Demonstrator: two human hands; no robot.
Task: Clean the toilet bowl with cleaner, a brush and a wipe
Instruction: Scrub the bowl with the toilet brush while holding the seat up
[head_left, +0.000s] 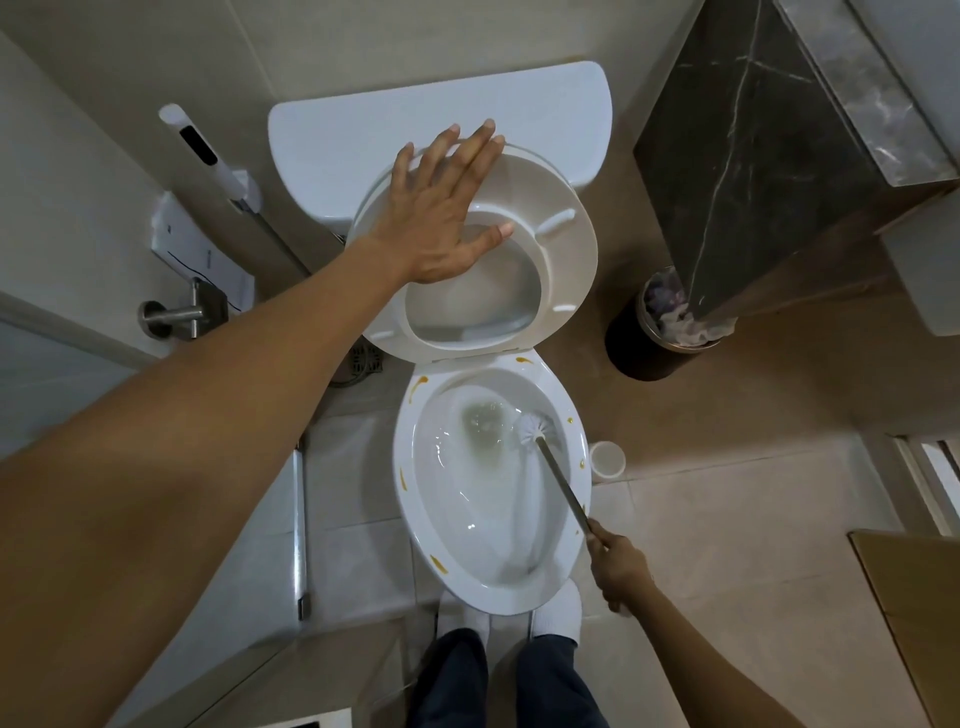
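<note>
The white toilet bowl (410, 499) stands in the middle of the view, with yellow-brown smears along its rim and murky water at the bottom. Its seat and lid (566, 260) are raised against the tank (363, 130). My left hand (441, 218) lies flat on the raised seat with straight, spread fingers. My right hand (621, 571) grips the metal handle of the toilet brush (537, 428). The brush's white head is inside the bowl, at the right side of the water.
A dark waste bin (631, 348) with crumpled paper stands right of the toilet, under a dark marble counter (753, 130). A small white cup-shaped holder (607, 460) sits on the floor by the bowl. A wall-mounted spray fixture (208, 156) and a floor drain (366, 361) are at left.
</note>
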